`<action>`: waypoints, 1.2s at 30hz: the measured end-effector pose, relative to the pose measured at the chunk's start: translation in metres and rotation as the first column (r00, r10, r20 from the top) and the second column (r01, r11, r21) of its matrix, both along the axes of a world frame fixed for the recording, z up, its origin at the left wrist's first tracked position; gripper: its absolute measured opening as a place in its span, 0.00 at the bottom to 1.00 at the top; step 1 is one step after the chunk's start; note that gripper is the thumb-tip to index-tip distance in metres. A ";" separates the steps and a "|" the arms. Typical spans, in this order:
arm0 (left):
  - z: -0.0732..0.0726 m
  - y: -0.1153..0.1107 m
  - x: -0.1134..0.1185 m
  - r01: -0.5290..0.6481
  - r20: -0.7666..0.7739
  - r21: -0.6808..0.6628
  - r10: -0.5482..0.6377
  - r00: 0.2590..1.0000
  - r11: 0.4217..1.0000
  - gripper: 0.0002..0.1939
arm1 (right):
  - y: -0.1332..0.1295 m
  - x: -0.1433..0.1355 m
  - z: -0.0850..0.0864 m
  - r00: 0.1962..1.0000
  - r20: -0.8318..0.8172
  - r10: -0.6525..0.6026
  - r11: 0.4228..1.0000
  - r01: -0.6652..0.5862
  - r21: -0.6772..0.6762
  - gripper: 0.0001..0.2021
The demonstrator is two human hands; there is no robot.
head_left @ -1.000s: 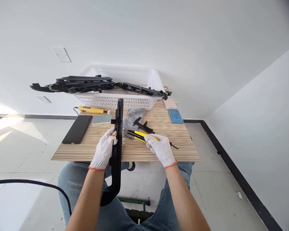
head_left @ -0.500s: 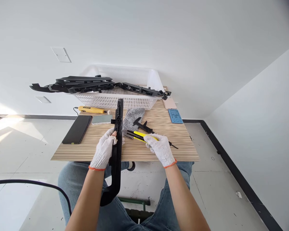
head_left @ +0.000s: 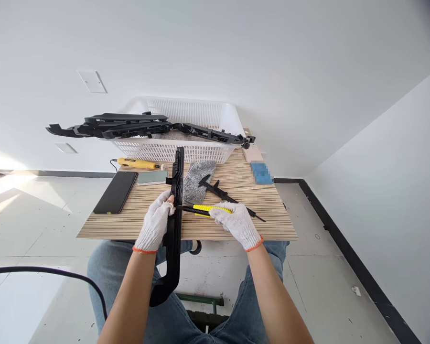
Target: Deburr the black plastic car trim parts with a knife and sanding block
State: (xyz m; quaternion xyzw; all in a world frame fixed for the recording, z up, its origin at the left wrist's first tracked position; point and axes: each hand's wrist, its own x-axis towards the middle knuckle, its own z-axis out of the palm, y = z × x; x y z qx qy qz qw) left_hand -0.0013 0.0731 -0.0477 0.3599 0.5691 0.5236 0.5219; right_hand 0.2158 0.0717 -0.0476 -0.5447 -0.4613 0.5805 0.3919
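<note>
My left hand (head_left: 155, 222), in a white knit glove, is closed round the middle of a long black plastic part (head_left: 173, 239). The part stands lengthwise, its narrow end over the table and its curved wide end over my lap. In my right hand (head_left: 236, 222), also gloved, is a yellow and black utility knife (head_left: 204, 210). The knife points left, and its tip is at the right edge of the black part, near my left fingers. Whether the tip touches the part cannot be made out. Behind the knife lie a black caliper (head_left: 218, 192) and a grey speckled cloth (head_left: 197, 184).
A white basket (head_left: 208, 152) holding several long black parts (head_left: 129, 128) stands at the back. On the striped table (head_left: 272, 220) lie a black phone (head_left: 115, 193), a grey-green block (head_left: 152, 177), a yellow tool (head_left: 136, 163) and a blue item (head_left: 261, 173).
My right hand has moved slightly left and turned the knife, bringing its tip to the black part's edge. My left hand and the part have hardly moved.
</note>
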 end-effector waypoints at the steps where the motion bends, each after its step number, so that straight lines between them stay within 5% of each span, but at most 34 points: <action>1: 0.000 0.000 0.000 -0.002 -0.005 -0.003 0.002 1.000 1.000 0.18 | 0.000 0.000 0.000 1.000 0.002 -0.001 1.000 0.001 -0.001 0.21; 36: 0.001 0.001 0.001 0.000 0.063 -0.005 0.000 0.998 1.000 0.17 | 0.000 0.001 -0.003 1.000 -0.019 -0.014 1.000 0.014 0.007 0.21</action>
